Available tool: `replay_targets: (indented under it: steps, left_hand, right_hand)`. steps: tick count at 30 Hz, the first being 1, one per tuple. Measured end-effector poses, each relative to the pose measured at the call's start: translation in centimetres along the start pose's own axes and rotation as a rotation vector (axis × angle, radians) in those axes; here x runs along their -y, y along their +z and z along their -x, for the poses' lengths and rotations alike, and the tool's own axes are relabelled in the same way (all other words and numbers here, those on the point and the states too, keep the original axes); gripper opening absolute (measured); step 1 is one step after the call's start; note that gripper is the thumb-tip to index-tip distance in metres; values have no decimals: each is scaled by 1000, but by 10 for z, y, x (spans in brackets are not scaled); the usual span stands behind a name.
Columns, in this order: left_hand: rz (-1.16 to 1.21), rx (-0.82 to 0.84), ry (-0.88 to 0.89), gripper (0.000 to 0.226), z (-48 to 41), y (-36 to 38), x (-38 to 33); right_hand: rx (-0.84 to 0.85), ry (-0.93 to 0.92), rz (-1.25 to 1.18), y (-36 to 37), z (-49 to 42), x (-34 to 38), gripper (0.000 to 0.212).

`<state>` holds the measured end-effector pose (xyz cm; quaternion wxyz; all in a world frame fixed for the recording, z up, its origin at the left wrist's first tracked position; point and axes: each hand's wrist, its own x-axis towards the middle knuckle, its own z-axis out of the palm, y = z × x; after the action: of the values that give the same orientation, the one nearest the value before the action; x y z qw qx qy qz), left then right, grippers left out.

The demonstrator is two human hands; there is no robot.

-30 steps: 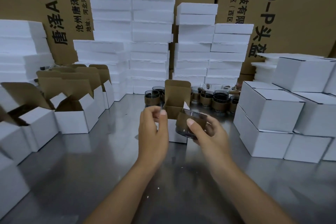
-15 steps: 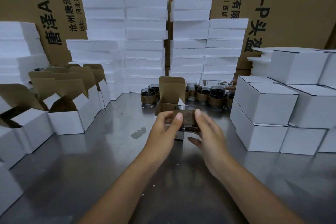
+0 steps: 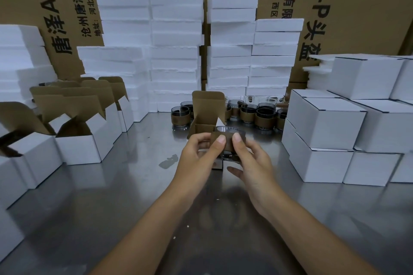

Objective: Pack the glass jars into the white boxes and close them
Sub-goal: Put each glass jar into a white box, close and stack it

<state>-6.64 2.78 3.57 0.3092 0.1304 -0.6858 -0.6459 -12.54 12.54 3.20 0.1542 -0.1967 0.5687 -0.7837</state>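
One glass jar, clear with a dark base, banded at the waist by a brown card sleeve; held upright in the air over the steel table, just in front of an open white box with lid flap raised; not yet inside

Grip of left hand: thumb pressed on the sleeve, fingers curled behind, contact with jar or box edge not clear

Grip of right hand: thumb on the sleeve beside the other thumb, fingers wrapped round the far side and beneath

Probable handling: rigid, fairly weighty for its bulk, breakable at rim and base; slick on bare glass, surer on the card band. Best taken at the sleeve from both sides, never by the rim; possible slip of sleeve against glass, so support under the base advisable while lowering

Box: thin card, light, apt to skid on polished steel unless steadied

Several more sleeved jars waiting behind the box; closed boxes stacked at right, open boxes at left, foam slabs piled along the back
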Motion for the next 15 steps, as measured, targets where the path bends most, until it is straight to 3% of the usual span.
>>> replay_targets:
  steps: [3,5,7,15]
  left_hand:
    - [-5,7,-11,35,0,0,-1]
    - [50,2,-27,18,-1,-1,-2]
    - [85,9,-22,17,-2,-1,-3]
    - [77,11,36,13,-1,-1,-5]
  right_hand:
    - [20,8,-76,-1,-1,0,62]
    - [39,37,-139,-2,-3,1,42]
    - [30,101,-211,-3,-5,1,26]
    - [78,228,-388,-4,-5,4,49]
